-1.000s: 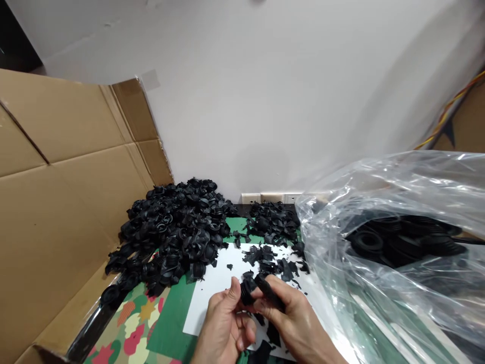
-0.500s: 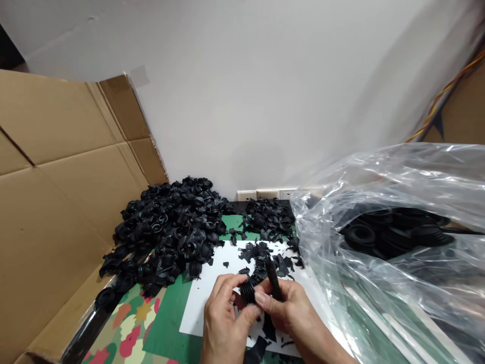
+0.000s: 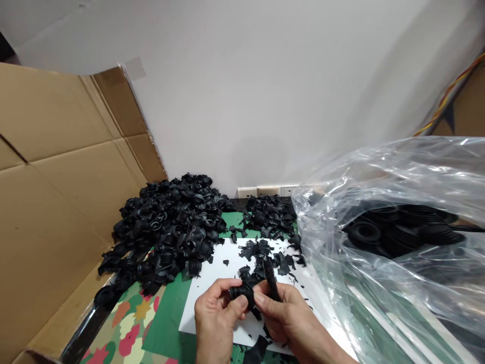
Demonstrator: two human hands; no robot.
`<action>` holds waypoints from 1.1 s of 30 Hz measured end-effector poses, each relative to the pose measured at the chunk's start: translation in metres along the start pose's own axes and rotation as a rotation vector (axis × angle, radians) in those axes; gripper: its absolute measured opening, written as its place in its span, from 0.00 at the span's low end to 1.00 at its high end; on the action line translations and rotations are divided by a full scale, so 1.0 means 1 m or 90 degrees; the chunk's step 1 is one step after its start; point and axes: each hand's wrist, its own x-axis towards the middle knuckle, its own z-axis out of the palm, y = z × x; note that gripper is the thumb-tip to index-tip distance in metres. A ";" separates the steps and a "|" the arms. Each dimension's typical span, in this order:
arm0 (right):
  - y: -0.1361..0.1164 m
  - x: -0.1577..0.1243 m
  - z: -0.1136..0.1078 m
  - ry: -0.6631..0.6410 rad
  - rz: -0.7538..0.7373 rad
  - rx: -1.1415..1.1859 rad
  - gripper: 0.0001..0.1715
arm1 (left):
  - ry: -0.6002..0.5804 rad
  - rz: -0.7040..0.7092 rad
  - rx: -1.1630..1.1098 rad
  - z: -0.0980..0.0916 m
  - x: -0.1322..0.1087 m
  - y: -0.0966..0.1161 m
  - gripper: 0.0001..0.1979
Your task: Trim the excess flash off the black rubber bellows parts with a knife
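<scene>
My left hand is closed around a ribbed black rubber bellows, thumb in front and fingers behind. In my right hand a dark pen-shaped tool stands up between thumb and fingers; its lower end is hidden. The right thumb and fingertips also press at the right edge of the bellows. Beneath both hands lies a white sheet strewn with torn black rubber scraps.
A large heap of black rubber bellows rises at the left, beside a cardboard box wall. More scraps are piled by the wall sockets. At right, a clear plastic bag holds black ribbed parts.
The bellows has been turned from roughly upright to lying sideways. My left hand has shifted slightly left, with its thumb now across the piece. The right hand keeps the tool.
</scene>
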 end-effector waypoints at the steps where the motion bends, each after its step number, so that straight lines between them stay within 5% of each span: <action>1: 0.000 0.000 0.000 -0.005 0.005 0.000 0.21 | -0.001 0.006 0.013 0.000 0.000 0.000 0.08; 9: -0.008 -0.001 -0.003 0.029 -0.091 -0.141 0.26 | -0.041 0.127 0.162 -0.007 -0.001 0.003 0.03; 15: -0.027 -0.009 -0.011 0.124 -0.184 -0.090 0.26 | -0.022 0.161 0.211 -0.011 -0.003 0.007 0.05; 18: -0.029 -0.012 -0.013 0.099 -0.226 -0.092 0.28 | -0.012 0.166 0.214 -0.009 -0.005 0.009 0.05; 23: -0.024 -0.011 -0.012 0.015 -0.195 -0.084 0.25 | 0.041 0.148 0.185 -0.004 -0.007 0.008 0.06; 33: -0.024 -0.010 -0.011 0.062 -0.201 -0.223 0.20 | 0.003 0.192 0.262 -0.002 -0.010 0.005 0.06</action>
